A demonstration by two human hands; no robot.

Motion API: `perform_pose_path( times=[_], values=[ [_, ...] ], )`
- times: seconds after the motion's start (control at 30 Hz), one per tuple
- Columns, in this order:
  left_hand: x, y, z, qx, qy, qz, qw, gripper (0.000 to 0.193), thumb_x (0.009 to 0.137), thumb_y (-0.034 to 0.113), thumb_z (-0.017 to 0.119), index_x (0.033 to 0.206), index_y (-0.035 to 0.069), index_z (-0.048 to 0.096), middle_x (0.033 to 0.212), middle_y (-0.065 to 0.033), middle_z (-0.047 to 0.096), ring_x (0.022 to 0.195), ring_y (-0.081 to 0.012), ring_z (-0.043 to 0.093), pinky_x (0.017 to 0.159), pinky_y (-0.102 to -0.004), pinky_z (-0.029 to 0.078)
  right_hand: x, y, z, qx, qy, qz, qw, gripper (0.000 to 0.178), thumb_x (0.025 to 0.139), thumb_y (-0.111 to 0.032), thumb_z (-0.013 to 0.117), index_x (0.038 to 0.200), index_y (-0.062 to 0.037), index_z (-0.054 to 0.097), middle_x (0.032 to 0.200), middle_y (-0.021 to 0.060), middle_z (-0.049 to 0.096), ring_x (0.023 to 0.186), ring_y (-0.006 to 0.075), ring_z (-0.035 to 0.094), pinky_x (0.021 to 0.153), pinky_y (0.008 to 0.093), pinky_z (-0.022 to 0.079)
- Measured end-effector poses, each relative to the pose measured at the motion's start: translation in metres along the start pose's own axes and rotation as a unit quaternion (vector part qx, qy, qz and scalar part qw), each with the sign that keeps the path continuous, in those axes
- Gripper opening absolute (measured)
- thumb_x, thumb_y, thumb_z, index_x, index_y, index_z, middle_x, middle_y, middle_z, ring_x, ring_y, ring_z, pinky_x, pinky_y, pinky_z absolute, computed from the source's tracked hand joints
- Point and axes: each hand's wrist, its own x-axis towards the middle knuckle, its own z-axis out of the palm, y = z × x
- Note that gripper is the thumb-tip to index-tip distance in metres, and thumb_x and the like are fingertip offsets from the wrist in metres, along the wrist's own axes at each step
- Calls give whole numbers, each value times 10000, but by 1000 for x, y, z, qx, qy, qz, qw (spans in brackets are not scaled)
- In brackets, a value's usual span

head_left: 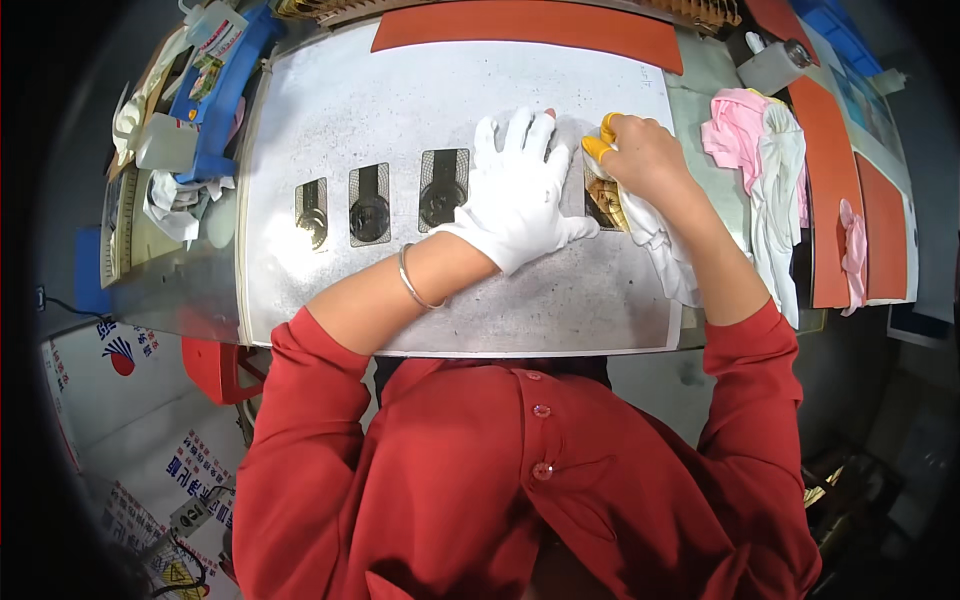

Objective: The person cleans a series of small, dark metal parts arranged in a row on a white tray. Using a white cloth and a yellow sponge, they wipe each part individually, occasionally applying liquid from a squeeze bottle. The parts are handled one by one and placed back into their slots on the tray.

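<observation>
My left hand (525,195), in a white glove, lies flat with its fingers spread on a pale, speckled work sheet (400,300). To its left are three small dark rectangular plates with a round, watch-like pattern: a left plate (312,215), a middle plate (369,205) and a right plate (443,190). Yellow finger covers sit on fingertips of my right hand (645,160), which is closed on a white cloth (660,245). Under that hand and cloth, a dark and gold plate (603,205) shows only in part, near my left thumb.
An orange-red mat (530,28) lies along the far edge. At the left stands a blue tray (225,110) with bottles. Pink cloth (738,130) and white cloth (775,210) lie at the right, near a clear bottle (775,68). A red stool (212,368) stands below left.
</observation>
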Motion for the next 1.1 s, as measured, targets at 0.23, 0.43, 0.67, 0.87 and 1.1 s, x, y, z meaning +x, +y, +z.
perform_pose_path(
  times=[0.23,0.43,0.67,0.87,1.1],
  values=[
    [5,-5,1,-24,26,33,999,806,558,526,714,1188,72,496,1281,-166,399,1199,-342,331,959,-535,243,-18,-3,5,-17,-29,25,999,292,774,-269,598,852,12,609,765,221,620,753,377,597,664,440,459],
    [5,-9,2,6,-4,76,997,789,623,545,648,1250,105,458,1330,-158,365,1237,-356,312,980,-549,213,-35,-7,9,-18,-5,19,1000,176,719,-161,600,769,7,601,696,210,613,678,359,608,638,430,470],
    [11,-11,0,6,-32,120,992,801,652,562,631,1224,31,452,1328,-172,351,1260,-367,270,992,-560,187,-55,-10,14,-21,10,17,1000,252,759,-242,612,747,8,583,673,219,602,664,371,601,626,447,462],
    [11,-9,-4,0,-56,111,992,936,553,632,666,1225,17,445,1318,-181,354,1259,-348,265,991,-559,195,-76,-13,17,-8,18,16,1000,268,769,-252,612,722,9,574,630,215,593,611,373,595,588,454,461],
    [12,-10,-9,8,-80,117,990,1012,496,655,683,1241,20,427,1326,-192,337,1261,-339,258,998,-554,196,-97,-17,23,-6,32,14,999,285,781,-264,610,709,9,567,594,215,580,575,381,587,561,459,455]
  ],
)
